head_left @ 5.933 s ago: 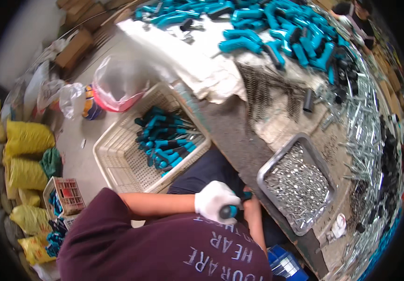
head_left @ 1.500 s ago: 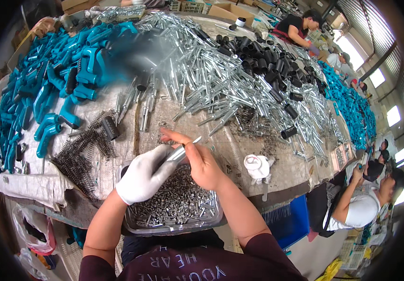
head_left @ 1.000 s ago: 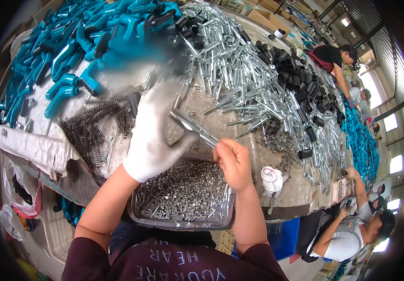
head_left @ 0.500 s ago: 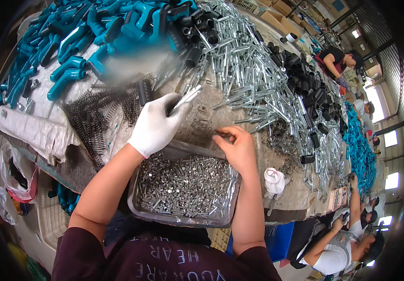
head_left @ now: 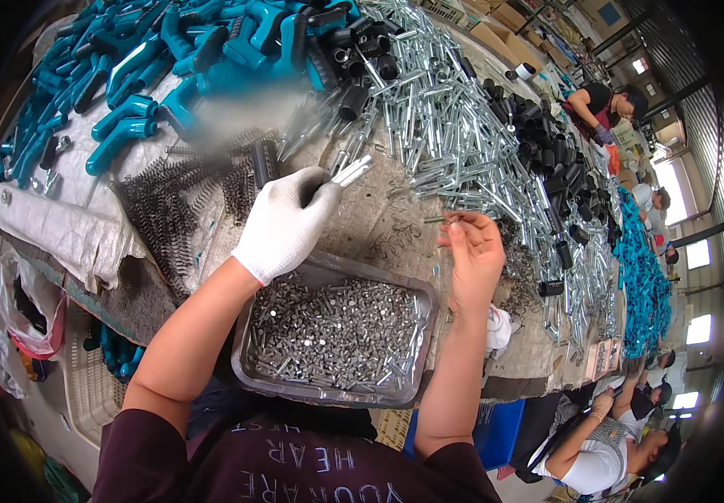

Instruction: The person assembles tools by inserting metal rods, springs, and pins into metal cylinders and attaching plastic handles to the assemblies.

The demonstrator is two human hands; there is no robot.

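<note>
Metal piece (head_left: 353, 171) in left hand (head_left: 285, 221), long axis toward upper right

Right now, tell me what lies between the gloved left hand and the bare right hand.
In the head view, loose thin wire coils lie on the worn tabletop between the left hand and the right hand.

Between our left fingers (head_left: 325, 199) we are seeing smooth, shiny metal rods (head_left: 358, 171); our glove (head_left: 276, 233) is looking like matt knitted cloth. Below the fingers, small metal pins (head_left: 337, 331) are glinting. Beyond our fingers, plastic-looking teal handles (head_left: 131, 129) are gleaming glossily, and coiled springs (head_left: 156, 211) are showing dull, dark metal.
</note>
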